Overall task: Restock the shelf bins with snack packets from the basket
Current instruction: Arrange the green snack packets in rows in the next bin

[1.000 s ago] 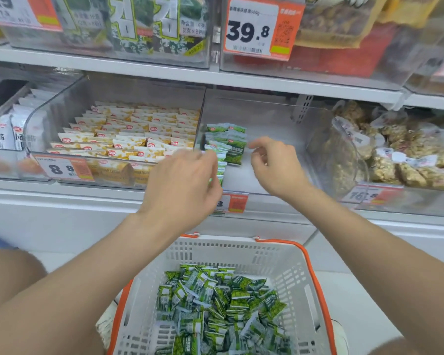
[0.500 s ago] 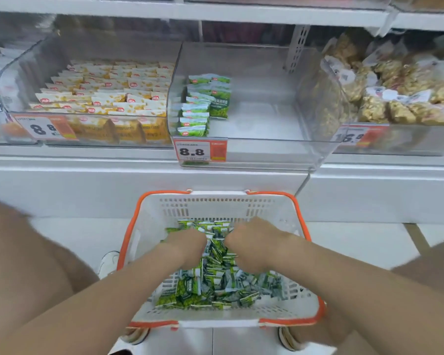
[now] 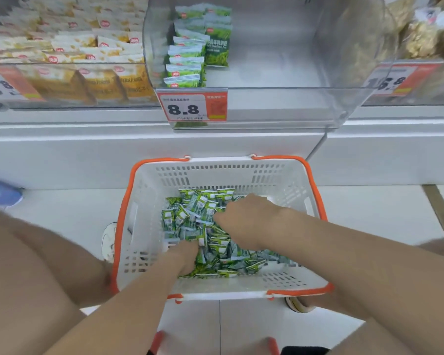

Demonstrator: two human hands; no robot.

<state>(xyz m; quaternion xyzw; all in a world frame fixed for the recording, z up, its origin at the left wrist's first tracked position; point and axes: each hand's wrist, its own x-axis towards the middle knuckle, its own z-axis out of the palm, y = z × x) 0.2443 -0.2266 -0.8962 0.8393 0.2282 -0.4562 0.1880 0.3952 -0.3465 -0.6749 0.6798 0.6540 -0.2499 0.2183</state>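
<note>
A white basket with an orange rim (image 3: 315, 198) stands on the floor below me, holding several green snack packets (image 3: 190, 213) in a loose pile. My left hand (image 3: 186, 254) is pushed down into the near side of the pile, its fingers hidden among the packets. My right hand (image 3: 244, 220) lies on the middle of the pile, fingertips pointing left and down into the packets; its grip is not visible. Above, a clear shelf bin (image 3: 344, 80) holds a short row of green packets (image 3: 187, 60) along its left side. The remainder of the bin floor is bare.
A price tag reading 8.8 (image 3: 190, 107) hangs on the bin's front. Left of it is a bin of yellow packets (image 3: 69, 47), and right of it a bin of brown snack bags (image 3: 426, 39). The white shelf base (image 3: 87, 149) runs behind the basket. My knees flank the basket.
Both hands came down from the shelf bin into the basket. Since half a second ago they have spread apart in the pile, the left nearer me and the right farther in.
</note>
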